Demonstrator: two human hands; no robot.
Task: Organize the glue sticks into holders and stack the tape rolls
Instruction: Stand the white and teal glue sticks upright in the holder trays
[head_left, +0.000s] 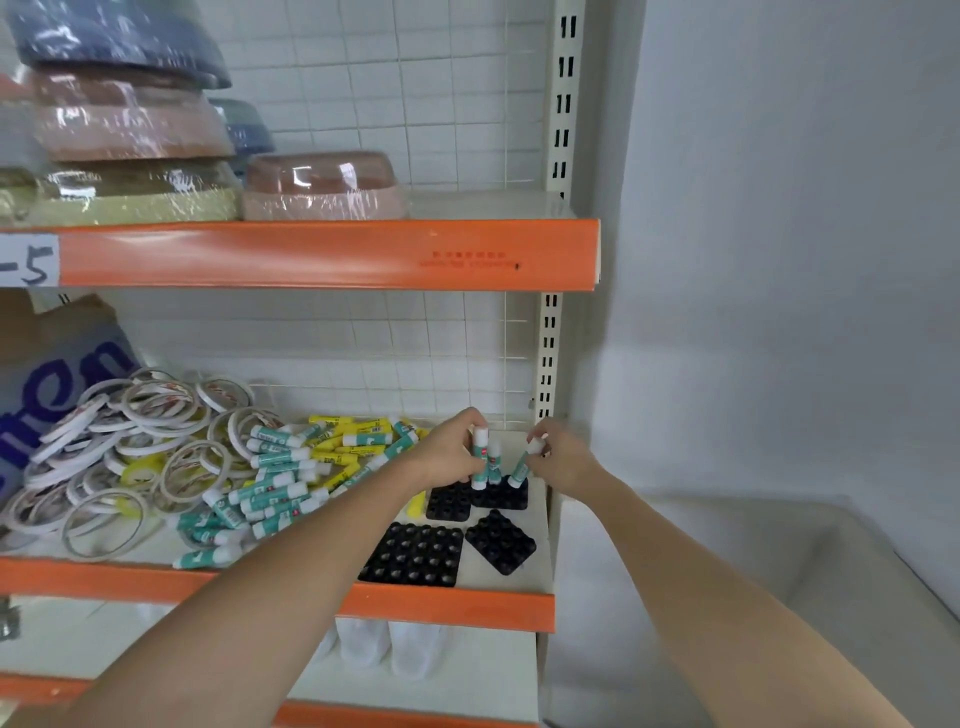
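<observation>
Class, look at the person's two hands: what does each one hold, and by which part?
The left hand pinches an upright teal glue stick near its white cap; the right hand has its grip on the white cap end of a tilted teal glue stick.

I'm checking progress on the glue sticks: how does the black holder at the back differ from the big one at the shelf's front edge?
The back holder has teal glue sticks standing in it; the front holder has none. Both hands work at the back holder; nothing touches the front holder. Both are black with round sockets.

Tape rolls (130, 447) lie left on the shelf (498, 584) — glue sticks (291, 478) between — holders (415, 553) right.
</observation>
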